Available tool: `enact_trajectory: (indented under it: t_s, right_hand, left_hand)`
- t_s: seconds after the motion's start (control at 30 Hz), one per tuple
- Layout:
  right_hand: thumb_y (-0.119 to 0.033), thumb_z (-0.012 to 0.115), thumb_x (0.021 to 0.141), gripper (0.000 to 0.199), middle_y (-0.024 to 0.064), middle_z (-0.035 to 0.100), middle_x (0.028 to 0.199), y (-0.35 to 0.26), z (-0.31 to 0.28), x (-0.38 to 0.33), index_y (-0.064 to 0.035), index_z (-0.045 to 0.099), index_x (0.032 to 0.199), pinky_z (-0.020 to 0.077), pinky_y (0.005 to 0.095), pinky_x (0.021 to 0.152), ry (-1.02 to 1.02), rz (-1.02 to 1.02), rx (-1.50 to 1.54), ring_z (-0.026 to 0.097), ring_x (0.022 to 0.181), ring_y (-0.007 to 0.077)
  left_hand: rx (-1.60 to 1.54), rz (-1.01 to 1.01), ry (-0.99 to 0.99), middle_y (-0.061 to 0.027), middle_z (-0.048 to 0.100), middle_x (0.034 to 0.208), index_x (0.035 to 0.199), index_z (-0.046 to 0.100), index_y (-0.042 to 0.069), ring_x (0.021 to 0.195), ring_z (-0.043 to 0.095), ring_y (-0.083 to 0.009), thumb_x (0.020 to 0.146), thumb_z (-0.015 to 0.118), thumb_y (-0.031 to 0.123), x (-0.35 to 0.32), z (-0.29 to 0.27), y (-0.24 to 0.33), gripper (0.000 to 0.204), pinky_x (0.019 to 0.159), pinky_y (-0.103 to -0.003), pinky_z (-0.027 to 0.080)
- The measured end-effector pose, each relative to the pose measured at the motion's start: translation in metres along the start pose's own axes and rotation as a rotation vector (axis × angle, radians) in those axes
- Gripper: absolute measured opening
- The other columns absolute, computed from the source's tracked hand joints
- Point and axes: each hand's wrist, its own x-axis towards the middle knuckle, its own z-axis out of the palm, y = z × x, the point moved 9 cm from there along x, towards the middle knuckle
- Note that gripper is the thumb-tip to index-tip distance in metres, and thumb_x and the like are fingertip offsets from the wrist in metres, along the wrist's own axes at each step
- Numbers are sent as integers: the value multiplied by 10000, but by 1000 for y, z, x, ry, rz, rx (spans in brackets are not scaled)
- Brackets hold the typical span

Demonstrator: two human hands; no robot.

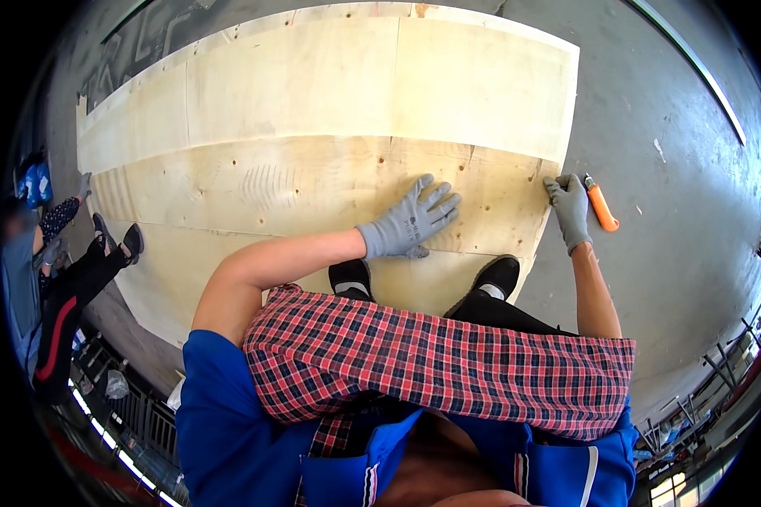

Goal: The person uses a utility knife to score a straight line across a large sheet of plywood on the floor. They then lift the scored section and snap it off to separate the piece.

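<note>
A darker strip of wood veneer (330, 182) with knots lies across paler wood sheets (296, 76) on the floor. My left hand (410, 221), in a grey glove, rests on this strip with its fingers spread. At the strip's right end, my right hand (570, 207), gloved too, pinches the edge between thumb and fingers. Just right of that hand, an orange-handled cutter (600, 204) lies on the floor, its blade end pointing away from me.
My black shoes (497, 275) stand at the near side of the strip. On the far left, another person (59, 262) crouches, a gloved hand (85, 185) at the strip's left end. A long, thin metal bar (693, 63) lies on the grey floor (651, 245) at the upper right.
</note>
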Motion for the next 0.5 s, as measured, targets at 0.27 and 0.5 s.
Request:
enact_trajectory:
  t_s: [0.27, 0.5]
  right_hand:
    - [-178, 711, 862, 207, 1, 570, 728, 5, 0, 2, -8, 592, 852, 418, 244, 588, 32, -6, 21, 479, 641, 74]
    - [-188, 724, 848, 223, 29, 601, 745, 6, 0, -1, 2, 609, 868, 434, 262, 609, 48, 14, 50, 509, 659, 98]
  left_hand:
    - [0, -3, 6, -155, 273, 1538, 1432, 377, 64, 1424, 232, -351, 766, 635, 594, 3, 2, -1, 889, 1142, -598, 122]
    - [-2, -8, -3, -149, 270, 1541, 1437, 366, 67, 1427, 232, -344, 755, 651, 593, 1, 2, 0, 908, 1145, -598, 122]
